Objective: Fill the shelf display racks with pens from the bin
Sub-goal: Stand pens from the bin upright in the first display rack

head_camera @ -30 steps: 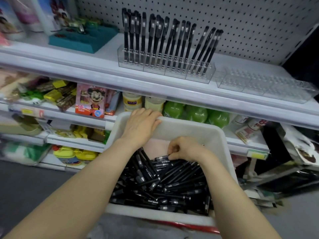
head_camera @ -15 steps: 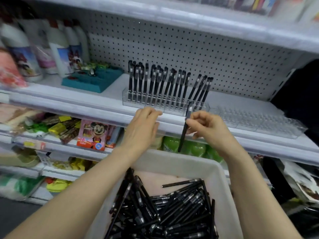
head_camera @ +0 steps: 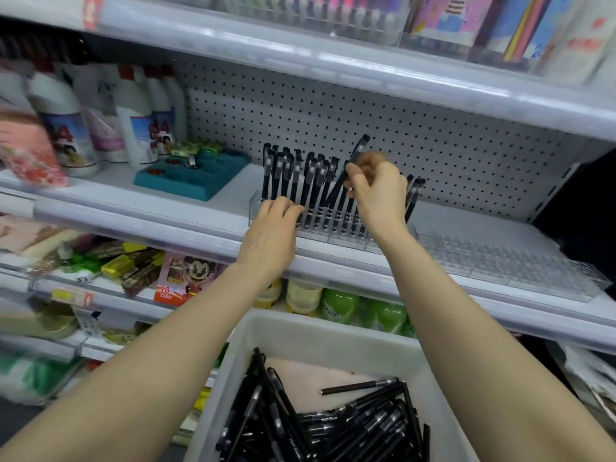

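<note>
Nearest: white bin (head_camera: pixel 333 331), loose black pens (head_camera: pixel 350 425) heaped inside. Left hand (head_camera: pixel 270 235): fingers relaxed, resting on the front edge of the clear rack (head_camera: pixel 320 228). Right hand (head_camera: pixel 376 191): pinches one tilted pen (head_camera: pixel 363 143) at mid-barrel over the rack. Judged light, rigid and smooth; best gripped on the barrel, below the cap. Farther right on the shelf (head_camera: pixel 216 201): second rack (head_camera: pixel 500 261), unfilled.
</note>
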Demonstrator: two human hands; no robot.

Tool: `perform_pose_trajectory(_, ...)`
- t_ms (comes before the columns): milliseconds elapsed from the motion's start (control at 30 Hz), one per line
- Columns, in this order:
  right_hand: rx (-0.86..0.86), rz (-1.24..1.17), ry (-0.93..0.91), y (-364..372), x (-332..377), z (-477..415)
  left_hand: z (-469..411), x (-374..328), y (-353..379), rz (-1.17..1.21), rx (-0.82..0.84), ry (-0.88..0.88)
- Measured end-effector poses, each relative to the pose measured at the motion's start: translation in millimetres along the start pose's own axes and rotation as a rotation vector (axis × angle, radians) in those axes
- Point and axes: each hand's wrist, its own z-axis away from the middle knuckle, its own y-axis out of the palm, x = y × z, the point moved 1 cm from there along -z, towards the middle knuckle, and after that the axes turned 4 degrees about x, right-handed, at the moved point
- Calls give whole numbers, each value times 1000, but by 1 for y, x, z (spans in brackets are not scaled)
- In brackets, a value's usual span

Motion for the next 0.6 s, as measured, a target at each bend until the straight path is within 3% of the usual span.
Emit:
perform_pose_trajectory(300, 126, 130, 51, 32, -16, -1, -1, 0, 3, -10, -14, -23)
perform_pose_trajectory(600, 116, 133, 124, 40, -23, 1, 0, -1, 4, -27, -26, -17)
